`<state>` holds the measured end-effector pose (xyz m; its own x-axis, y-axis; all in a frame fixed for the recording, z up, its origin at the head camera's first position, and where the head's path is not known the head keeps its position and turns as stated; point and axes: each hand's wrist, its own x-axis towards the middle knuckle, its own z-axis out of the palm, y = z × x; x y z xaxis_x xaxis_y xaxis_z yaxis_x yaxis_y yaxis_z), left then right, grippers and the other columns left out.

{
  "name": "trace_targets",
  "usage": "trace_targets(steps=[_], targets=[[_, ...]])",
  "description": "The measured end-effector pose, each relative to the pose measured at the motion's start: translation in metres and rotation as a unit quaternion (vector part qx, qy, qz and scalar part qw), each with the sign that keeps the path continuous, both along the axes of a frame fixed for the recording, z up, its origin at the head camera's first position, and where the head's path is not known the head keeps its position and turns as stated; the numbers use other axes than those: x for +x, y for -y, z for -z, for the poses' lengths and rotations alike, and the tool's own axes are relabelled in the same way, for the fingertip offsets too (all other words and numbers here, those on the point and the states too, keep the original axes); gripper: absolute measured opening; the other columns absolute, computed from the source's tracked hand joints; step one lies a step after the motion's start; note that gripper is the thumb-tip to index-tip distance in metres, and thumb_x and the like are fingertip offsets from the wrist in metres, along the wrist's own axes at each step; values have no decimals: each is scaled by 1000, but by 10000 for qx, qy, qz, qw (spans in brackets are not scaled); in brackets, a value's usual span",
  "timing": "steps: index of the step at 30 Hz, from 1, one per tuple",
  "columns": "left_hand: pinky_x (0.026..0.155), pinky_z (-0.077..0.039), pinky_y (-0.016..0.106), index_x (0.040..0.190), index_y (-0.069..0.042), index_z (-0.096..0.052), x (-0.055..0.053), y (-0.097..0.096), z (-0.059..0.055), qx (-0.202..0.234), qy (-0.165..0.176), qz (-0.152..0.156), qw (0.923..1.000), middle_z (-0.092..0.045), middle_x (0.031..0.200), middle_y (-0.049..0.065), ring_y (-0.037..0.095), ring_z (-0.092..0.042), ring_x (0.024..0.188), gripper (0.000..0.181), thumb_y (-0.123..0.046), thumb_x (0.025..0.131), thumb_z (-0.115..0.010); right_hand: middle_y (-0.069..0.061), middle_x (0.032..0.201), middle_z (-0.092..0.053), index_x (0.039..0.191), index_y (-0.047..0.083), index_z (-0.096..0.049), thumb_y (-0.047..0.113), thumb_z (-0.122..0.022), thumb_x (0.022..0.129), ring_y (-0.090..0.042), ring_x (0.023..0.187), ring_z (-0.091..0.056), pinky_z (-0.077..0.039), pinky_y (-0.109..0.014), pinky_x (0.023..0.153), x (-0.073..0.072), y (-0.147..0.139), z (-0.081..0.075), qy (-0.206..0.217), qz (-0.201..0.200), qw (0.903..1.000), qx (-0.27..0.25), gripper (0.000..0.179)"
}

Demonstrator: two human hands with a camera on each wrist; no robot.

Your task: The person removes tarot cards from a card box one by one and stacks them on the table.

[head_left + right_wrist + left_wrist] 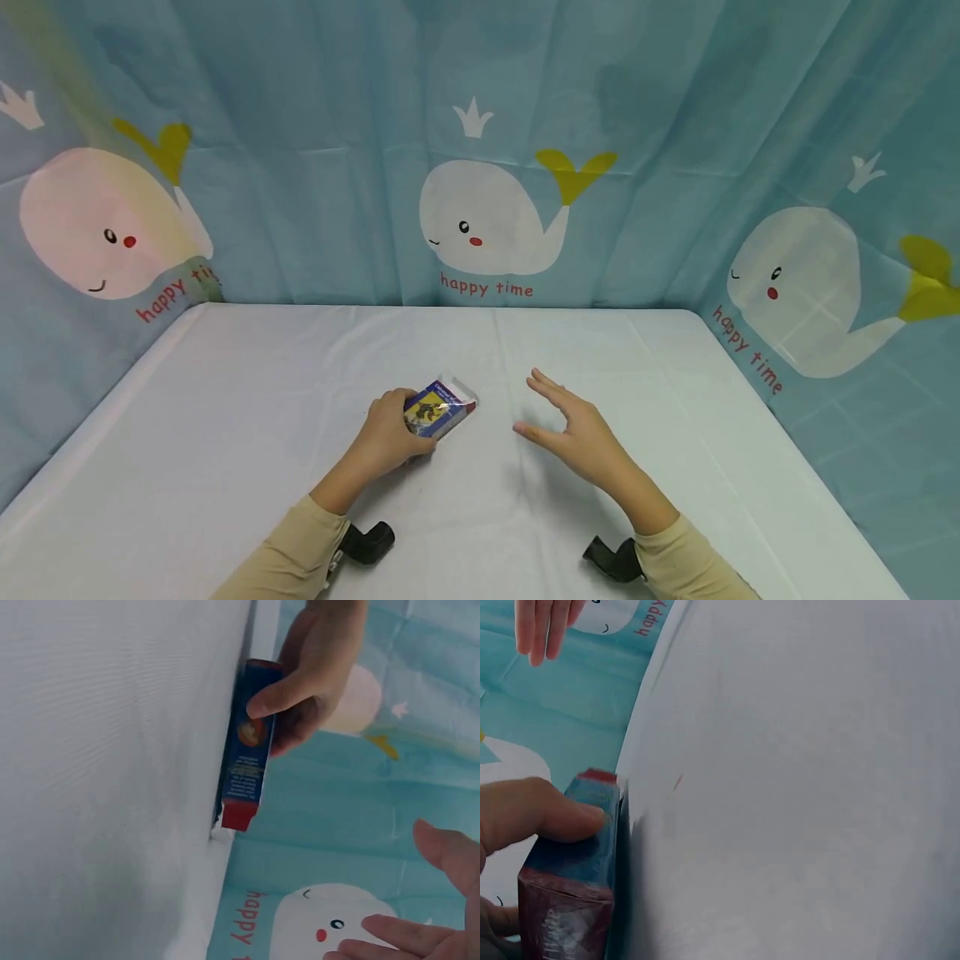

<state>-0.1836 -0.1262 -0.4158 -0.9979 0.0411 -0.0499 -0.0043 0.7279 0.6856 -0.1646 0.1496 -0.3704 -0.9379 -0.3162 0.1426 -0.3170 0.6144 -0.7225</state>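
A small blue box (442, 406) with a yellow picture and red ends lies at the middle of the white table, wrapped in what looks like clear film. My left hand (390, 429) grips it from the left, thumb on the near side and fingers round the far side. In the left wrist view the thumb presses on the blue side of the box (581, 847). To the right, my right hand (581, 433) hovers apart from the box, fingers spread and holding nothing. The right wrist view shows the box (247, 742) with one red end flap sticking out.
A white cloth covers the table (225, 433). Around its back and sides hangs a blue curtain (322, 225) printed with white whales. A black wrist mount (367, 543) sits at the left sleeve, another black mount (615, 560) at the right sleeve.
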Motion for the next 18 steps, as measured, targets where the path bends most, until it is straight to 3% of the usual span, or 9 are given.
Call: trace_targets(steps=[5,11,18], targets=[[96,-45,49,142,2,-46,-3,2,-1,53,-87,350,9993,-54,134,18,29,-50,115,81,-18,72,-83,-4,155,-44,145,11,-52,35,-75,87,-28,145,-40,-36,-52,113,0,2,-4,-15,131,9998,-151,67],[98,-43,47,142,-5,-49,-3,4,-6,-10,-280,787,9965,-54,139,14,27,-51,117,78,-16,72,-82,-8,148,-53,141,8,-56,27,-75,88,-35,133,-54,-46,-43,105,3,4,-6,204,210,9974,-662,59],[97,-43,46,143,-11,-52,1,6,-17,79,-619,1478,9870,-55,139,8,26,-49,121,75,-13,73,-79,-14,137,-62,133,7,-63,23,-75,88,-35,125,-60,-51,-35,98,7,5,-8,381,376,9914,-1197,50]])
